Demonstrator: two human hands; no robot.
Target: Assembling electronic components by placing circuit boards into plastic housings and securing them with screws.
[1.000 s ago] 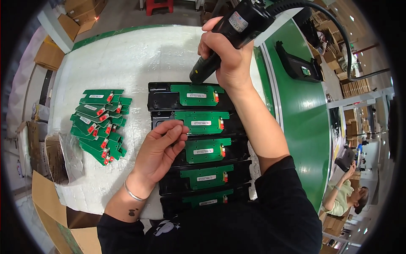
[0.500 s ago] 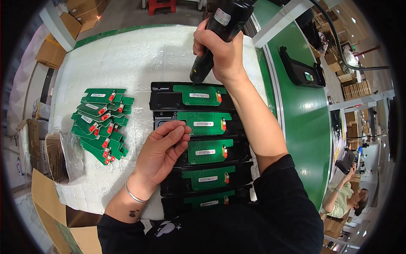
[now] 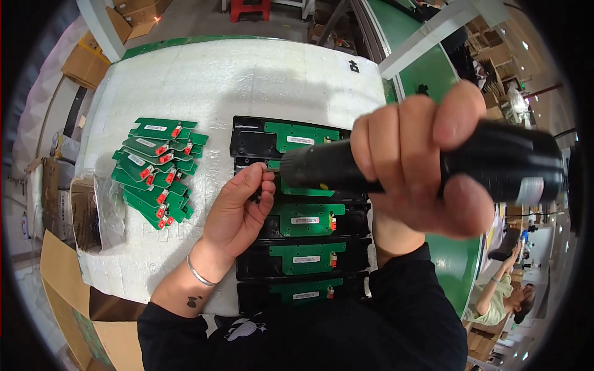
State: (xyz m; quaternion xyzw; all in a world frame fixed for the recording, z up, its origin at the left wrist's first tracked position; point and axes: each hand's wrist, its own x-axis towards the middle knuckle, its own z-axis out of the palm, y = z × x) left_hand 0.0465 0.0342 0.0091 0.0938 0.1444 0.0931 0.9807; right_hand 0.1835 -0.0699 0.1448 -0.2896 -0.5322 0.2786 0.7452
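My right hand (image 3: pixel 405 139) is wrapped round a black electric screwdriver (image 3: pixel 325 166), which lies nearly level above the black plastic housings (image 3: pixel 255 139). Its tip points left and meets the pinched fingertips of my left hand (image 3: pixel 232 210). What those fingers hold is too small to make out; something dark shows inside their curl. The housings form a column in front of me, each with a green circuit board (image 3: pixel 303 219) in it. The screwdriver and my right hand hide parts of the upper two.
Left of the housings lies a pile of loose green boards (image 3: pixel 145 164) with red connectors, on a white foam-covered table (image 3: pixel 204 80). Open cardboard boxes (image 3: pixel 65 272) stand at the table's left. To the right runs a green bench (image 3: pixel 450 263), with a person (image 3: pixel 501 297) beyond it.
The screwdriver has come off the top housing and swung from steep to nearly level, its tip now at my left fingertips. My left hand has stayed nearly in place, still pinched.
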